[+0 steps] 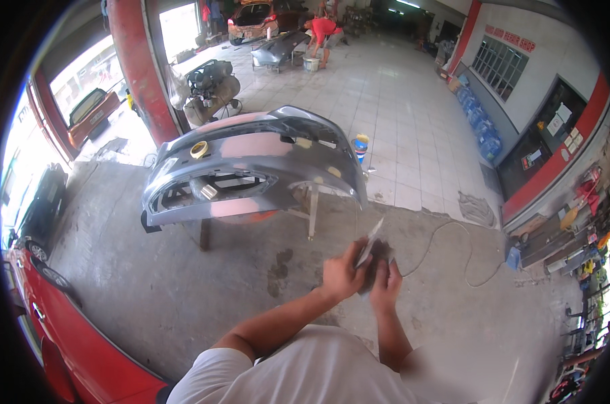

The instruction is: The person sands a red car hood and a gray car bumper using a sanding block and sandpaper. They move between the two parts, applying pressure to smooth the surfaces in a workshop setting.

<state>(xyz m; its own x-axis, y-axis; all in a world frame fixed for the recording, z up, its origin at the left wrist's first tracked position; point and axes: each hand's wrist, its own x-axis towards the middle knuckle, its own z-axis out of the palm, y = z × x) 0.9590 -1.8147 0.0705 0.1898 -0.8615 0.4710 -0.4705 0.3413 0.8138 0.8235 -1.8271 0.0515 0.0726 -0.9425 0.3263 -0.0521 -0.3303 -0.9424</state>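
My left hand point(342, 275) is closed around a thin, pale, flat strip point(372, 236) with a narrow tip pointing up and away. My right hand point(386, 289) is beside it, fingers curled on a dark, flat piece point(378, 252) that I cannot make out clearly. Beyond my hands stands a grey car bumper point(315, 148) with pink patches, resting on supports. On it are a yellow tape roll point(198, 149) and a silver cylindrical item point(209, 192) at the opening.
A red car point(96, 357) stands at left. An air compressor point(211, 94) and pillar point(133, 81) stand behind the bumper. A bucket point(361, 145), loose hose point(439, 229), water jugs point(477, 121) and cluttered shelving point(574, 242) are rightward. A co-worker in red point(322, 30) bends farther back.
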